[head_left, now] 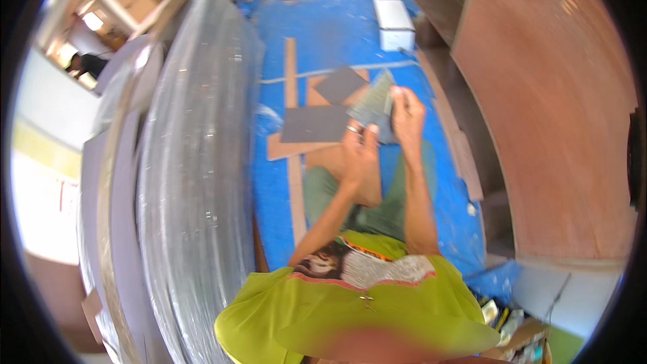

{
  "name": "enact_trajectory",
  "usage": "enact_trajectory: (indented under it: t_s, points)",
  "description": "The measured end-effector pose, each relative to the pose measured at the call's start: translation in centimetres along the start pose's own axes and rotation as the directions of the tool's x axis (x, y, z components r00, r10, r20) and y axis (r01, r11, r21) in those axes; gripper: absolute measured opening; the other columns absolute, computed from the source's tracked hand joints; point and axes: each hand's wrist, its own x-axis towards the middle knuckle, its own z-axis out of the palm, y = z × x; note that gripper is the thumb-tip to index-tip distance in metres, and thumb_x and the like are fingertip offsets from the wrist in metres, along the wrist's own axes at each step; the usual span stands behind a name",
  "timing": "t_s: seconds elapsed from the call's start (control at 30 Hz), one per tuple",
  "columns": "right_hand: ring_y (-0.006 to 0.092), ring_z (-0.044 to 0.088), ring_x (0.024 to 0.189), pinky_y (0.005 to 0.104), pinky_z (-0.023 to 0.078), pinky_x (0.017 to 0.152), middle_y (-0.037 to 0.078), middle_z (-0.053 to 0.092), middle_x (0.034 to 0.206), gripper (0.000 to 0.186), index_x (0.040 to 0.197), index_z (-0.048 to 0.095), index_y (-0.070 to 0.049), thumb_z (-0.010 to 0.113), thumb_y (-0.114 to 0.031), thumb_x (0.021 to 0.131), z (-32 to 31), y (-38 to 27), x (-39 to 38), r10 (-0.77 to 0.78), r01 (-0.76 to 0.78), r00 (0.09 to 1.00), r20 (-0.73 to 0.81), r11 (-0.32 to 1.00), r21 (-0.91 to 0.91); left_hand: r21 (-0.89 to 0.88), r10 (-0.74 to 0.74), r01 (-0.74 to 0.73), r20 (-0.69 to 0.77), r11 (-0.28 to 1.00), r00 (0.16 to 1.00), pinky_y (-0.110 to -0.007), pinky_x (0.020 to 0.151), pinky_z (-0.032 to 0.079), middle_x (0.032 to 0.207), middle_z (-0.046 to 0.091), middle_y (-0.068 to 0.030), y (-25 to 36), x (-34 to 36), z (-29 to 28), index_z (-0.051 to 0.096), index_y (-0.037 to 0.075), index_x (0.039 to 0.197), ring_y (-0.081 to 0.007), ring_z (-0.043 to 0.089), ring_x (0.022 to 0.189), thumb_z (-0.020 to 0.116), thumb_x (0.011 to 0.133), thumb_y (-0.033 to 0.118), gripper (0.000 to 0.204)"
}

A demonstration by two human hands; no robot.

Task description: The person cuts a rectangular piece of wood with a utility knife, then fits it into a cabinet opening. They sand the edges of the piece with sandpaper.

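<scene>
A thin grey-green sheet (372, 102), coming to a point at its far end, is held up in front of my knees; its exact kind is too blurred to tell. My left hand (360, 149), with a ring on one finger, pinches its near edge. On the sheet's right side, my right hand (408, 114) grips with closed fingertips. A darker bluish-grey part (385, 127) shows between the hands. Beyond them on the floor lie a dark grey diamond-turned sheet (340, 85) and a dark grey rectangular sheet (314, 125), both resting on brown boards (319, 94).
Blue sheeting (283, 189) covers the floor. Tall panels in clear plastic wrap (202, 182) stand at the left. A large curved wooden panel (552, 114) and a shelf-like frame rise at the right. A white box (393, 20) sits farther off. Another person (87, 64) is at far left.
</scene>
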Motion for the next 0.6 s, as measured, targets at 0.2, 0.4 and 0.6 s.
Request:
enact_trajectory:
  t_s: [0.2, 0.4, 0.6]
  points:
    - [0.0076, 0.039, 0.063, 0.0295, 0.035, 0.054, -0.002, 0.043, 0.062, 0.041, 0.074, 0.057, 0.000, 0.053, -0.028, 0.104, 0.7, 0.0, 0.2, -0.012, 0.014, 0.996, -0.087, 1.000, 0.021, 0.072, 0.025, -0.027, 0.026, 0.997, 0.999, -0.024, 0.066, 0.047, 0.090, 0.062, -0.0007, -0.9, 0.0, -0.5, 0.060, 0.002, 0.119, -0.0067, 0.055, 0.074, 0.060, 0.099, 0.015, 0.025]
    - [0.0037, 0.044, 0.069, 0.0232, 0.037, 0.060, -0.005, 0.053, 0.073, 0.031, 0.080, 0.063, -0.005, 0.057, -0.026, 0.102, -1.2, 0.0, 0.4, 0.116, -0.163, 0.978, 0.174, 0.942, 0.292, 0.004, 0.042, -0.042, -0.025, 0.999, 0.999, -0.023, 0.065, 0.047, 0.088, 0.062, 0.0007, -2.2, 0.5, -1.4, 0.060, 0.002, 0.119, -0.0055, 0.054, 0.072, 0.059, 0.099, 0.014, 0.023]
    - [0.0039, 0.049, 0.073, 0.0211, 0.039, 0.064, -0.004, 0.059, 0.082, 0.017, 0.091, 0.066, -0.003, 0.064, -0.018, 0.099, -1.8, 0.1, -0.3, 0.062, -0.143, 0.968, 0.245, 0.934, 0.329, 0.116, -0.056, 0.049, 0.055, 0.992, 0.997, -0.023, 0.067, 0.048, 0.089, 0.063, 0.0005, -2.7, 0.4, -2.3, 0.060, 0.003, 0.121, -0.0056, 0.056, 0.075, 0.059, 0.099, 0.014, 0.024]
